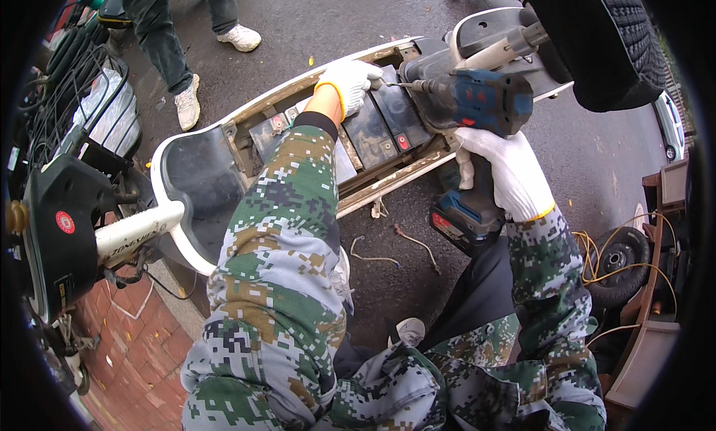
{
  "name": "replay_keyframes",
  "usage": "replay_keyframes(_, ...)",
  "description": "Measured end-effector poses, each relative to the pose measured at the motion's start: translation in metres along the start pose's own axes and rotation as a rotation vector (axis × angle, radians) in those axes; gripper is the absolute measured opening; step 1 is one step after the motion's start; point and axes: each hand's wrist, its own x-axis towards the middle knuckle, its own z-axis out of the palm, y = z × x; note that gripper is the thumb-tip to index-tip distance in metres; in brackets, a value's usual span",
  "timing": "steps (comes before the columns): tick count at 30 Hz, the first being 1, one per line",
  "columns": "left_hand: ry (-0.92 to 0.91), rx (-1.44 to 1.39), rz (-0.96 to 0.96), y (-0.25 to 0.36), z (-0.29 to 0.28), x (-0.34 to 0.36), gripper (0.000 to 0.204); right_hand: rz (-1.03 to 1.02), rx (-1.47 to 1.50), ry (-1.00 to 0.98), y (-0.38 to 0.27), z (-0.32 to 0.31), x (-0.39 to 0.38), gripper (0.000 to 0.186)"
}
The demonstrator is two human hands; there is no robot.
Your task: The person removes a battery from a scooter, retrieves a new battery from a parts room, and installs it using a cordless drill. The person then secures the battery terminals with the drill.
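My right hand (511, 170), in a white glove, grips the handle of a blue and black cordless drill (488, 101). The drill lies nearly level, its long bit (406, 84) pointing left. Close to the bit's tip is my left hand (349, 82), also gloved, its fingers bent together over the far end of the batteries; whatever they pinch is hidden. Several dark grey batteries (365, 136) sit side by side in the open compartment of a scooter's footboard (395, 194). Red and bare metal terminals (403, 142) show on their tops.
At left stands the scooter's white column (138, 233); a black-tyred wheel (623, 35) rises at upper right. Loose wire pieces (418, 244) lie on the wet ground. Another person's shoes (188, 102) are beyond the footboard. A spare wheel (617, 259) and yellow cable (593, 253) are at right.
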Motion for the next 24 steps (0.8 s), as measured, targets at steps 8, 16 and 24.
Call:
replay_keyframes(8, 0.129, -0.022, 0.153, -0.016, -0.015, 0.018, 0.013, 0.009, -0.012, 0.018, 0.002, 0.014, 0.005, 0.019)
replay_keyframes(16, 0.216, 0.928, 0.713, -0.032, -0.042, 0.056, 0.019, 0.034, -0.133, -0.013, -0.003, 0.022, 0.021, 0.024)
replay_keyframes(24, 0.222, 0.874, 0.712, -0.047, -0.049, 0.093, 0.025, 0.056, -0.265, -0.066, -0.020, 0.023, 0.038, 0.026)
